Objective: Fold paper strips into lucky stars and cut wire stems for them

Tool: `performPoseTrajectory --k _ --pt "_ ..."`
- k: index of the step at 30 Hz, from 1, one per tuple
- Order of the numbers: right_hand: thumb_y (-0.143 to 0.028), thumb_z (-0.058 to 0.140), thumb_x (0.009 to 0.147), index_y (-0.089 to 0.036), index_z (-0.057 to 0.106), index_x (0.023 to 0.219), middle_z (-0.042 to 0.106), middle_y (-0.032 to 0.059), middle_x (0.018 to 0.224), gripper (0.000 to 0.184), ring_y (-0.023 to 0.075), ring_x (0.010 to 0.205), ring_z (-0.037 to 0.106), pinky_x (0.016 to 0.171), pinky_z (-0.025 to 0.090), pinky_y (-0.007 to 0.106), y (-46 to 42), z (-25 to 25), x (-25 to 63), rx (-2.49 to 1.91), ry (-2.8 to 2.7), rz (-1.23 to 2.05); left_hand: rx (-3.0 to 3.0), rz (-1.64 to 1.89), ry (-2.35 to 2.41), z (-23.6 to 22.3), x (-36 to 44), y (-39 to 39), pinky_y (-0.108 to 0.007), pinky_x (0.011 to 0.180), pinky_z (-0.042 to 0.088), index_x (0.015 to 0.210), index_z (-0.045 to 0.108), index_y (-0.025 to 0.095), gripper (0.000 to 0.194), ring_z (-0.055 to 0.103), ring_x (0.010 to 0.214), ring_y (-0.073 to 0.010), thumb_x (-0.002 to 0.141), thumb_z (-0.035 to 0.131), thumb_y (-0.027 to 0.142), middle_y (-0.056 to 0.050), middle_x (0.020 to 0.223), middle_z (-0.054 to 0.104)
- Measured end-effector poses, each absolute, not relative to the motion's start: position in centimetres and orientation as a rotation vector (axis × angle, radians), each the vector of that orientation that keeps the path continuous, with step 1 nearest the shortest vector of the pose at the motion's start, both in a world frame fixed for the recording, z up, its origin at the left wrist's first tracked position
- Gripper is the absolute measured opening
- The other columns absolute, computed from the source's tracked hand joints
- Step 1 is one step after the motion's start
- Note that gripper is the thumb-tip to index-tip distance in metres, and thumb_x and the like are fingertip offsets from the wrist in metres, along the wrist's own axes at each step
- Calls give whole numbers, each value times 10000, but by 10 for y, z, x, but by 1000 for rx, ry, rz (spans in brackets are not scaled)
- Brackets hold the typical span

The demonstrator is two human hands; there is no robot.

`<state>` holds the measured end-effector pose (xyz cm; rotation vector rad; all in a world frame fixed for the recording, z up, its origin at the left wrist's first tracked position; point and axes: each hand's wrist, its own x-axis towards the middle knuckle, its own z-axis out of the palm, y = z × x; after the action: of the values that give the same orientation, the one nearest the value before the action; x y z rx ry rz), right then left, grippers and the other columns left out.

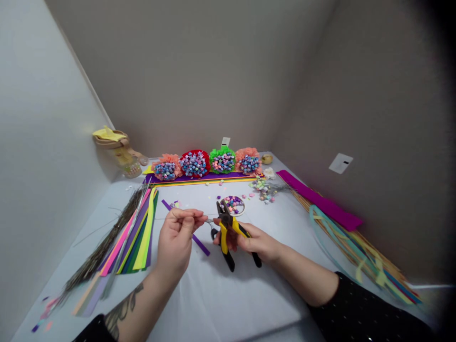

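My left hand (pixel 178 235) is closed in a pinch, fingertips together, on what looks like a thin wire (pixel 161 219), faint and partly hidden by the hand. In my right hand (pixel 254 242) is a pair of pliers (pixel 225 223) with yellow and black handles. Its jaws point up and away from me, and its handles are spread. Behind the hands lie scissors (pixel 213 233), partly covered, and a purple paper strip (pixel 201 244). Just past the pliers sits a small round dish (pixel 243 207) of folded paper stars (pixel 231 204).
Left lie a bundle of wire stems (pixel 103 237) and coloured paper strips (pixel 142 237). Several star bouquets (pixel 194 163) in crepe paper line the back. Star stems (pixel 265 190), a magenta sheet (pixel 320 202) and more strips (pixel 374 270) are right. A basket-topped jar (pixel 124 156) stands back left.
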<state>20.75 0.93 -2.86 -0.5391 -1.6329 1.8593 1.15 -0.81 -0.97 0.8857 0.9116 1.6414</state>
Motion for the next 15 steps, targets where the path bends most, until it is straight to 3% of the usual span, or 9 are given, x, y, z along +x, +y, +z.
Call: performPoseTrajectory --k 15 --pt "-587 517 806 -113 456 1284 607 125 982 675 176 790 520 698 405 302 9 -30 210 -548 -1668 1830 899 1631 927 -11 11 -10 -290 743 550 782 524 168 208 664 741 -120 759 679 305 -13 834 661"
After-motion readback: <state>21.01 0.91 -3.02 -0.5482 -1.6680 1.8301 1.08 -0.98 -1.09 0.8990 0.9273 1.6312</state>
